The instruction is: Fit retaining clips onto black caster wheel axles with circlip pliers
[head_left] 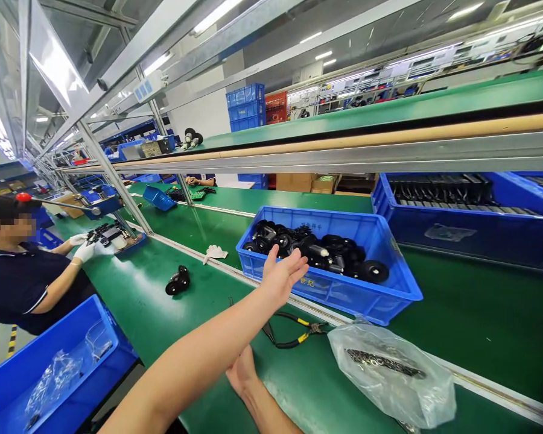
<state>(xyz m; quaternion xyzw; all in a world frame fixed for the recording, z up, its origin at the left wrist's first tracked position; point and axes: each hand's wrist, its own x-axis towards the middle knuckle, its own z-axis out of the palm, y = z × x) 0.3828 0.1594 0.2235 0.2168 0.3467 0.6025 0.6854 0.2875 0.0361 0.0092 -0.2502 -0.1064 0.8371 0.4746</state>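
My left hand [284, 276] reaches over the near wall of a blue bin [326, 289], fingers stretched out and apart, holding nothing. Black wheel assemblies [339, 256] lie heaped inside the bin. My right hand [243, 371] is low over the green tabletop, partly covered by my left forearm; its fingers are hidden. Between my arms and the bin lie pliers [315, 328] with black and yellow handles. To their right rests a clear plastic bag [393, 374] with small dark metallic parts inside. A single black wheel assembly [178, 281] sits on the table at left.
A white glove [215, 253] lies left of the bin. At far left a gloved co-worker [22, 265] handles black parts. Another blue bin [49, 374] with plastic wrap stands lower left. A bin of dark parts [461, 223] is at right, beneath the raised green conveyor [389, 114].
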